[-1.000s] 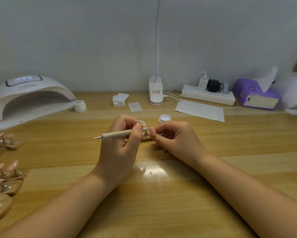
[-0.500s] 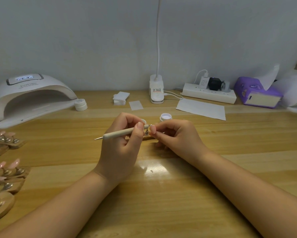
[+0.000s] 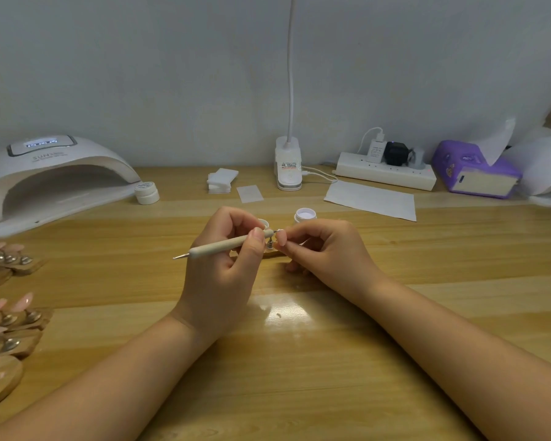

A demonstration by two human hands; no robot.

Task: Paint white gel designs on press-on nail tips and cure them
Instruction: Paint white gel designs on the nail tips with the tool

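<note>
Little has shifted since a second ago: the dotting tool is pinched in the left hand, its long axis pointed right at the nail tip pinched by the right hand, near the gel pot.

the long pale wooden table at the frame's centre looks smooth and glossy. the white plastic arched curing lamp at upper left has a satin sheen. the flat white paper sheet at upper right looks matt.
</note>
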